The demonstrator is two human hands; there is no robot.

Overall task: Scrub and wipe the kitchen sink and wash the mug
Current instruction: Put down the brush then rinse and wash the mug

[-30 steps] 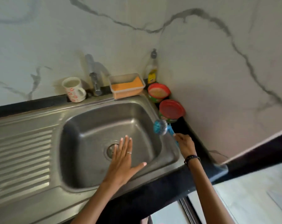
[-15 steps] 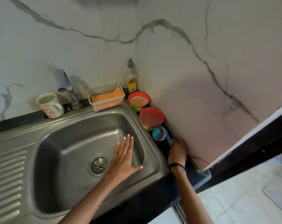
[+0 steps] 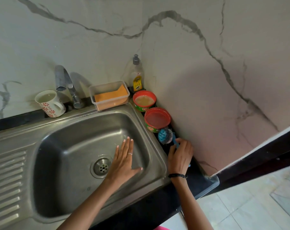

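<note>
Stainless sink (image 3: pixel 61 130), single basin with ribbed drainboard, taken as reference throughout.

Left hand (image 3: pixel 124 160): reaches in from the near edge, forearm angled up and right. Palm down, fingers straight and close together, thumb spread to the right; nothing held. It lies over the basin floor just right of the drain (image 3: pixel 102 167). Whether the palm touches the steel cannot be told from this angle. A ring is visible on one finger.

Right hand (image 3: pixel 180 155): extended over the black counter strip (image 3: pixel 199 183) along the sink's right rim, close against the side wall. Fingers curled round the blue handle of the scrub brush (image 3: pixel 165 136), gripping it. The brush head, blue with grey bristles, rests on the strip just beyond the fingertips. A dark band sits at the wrist.

Mug (image 3: pixel 49 103): white with red flower pattern, upright behind the sink's back-left corner, left of the tap (image 3: pixel 67 87), holding pale liquid.

Behind the back-right corner: clear tub with orange sponge (image 3: pixel 110 97), soap bottle (image 3: pixel 137 75). Along the right rim: two red-rimmed soap tubs (image 3: pixel 145 100), the nearer one just behind the brush head.
</note>
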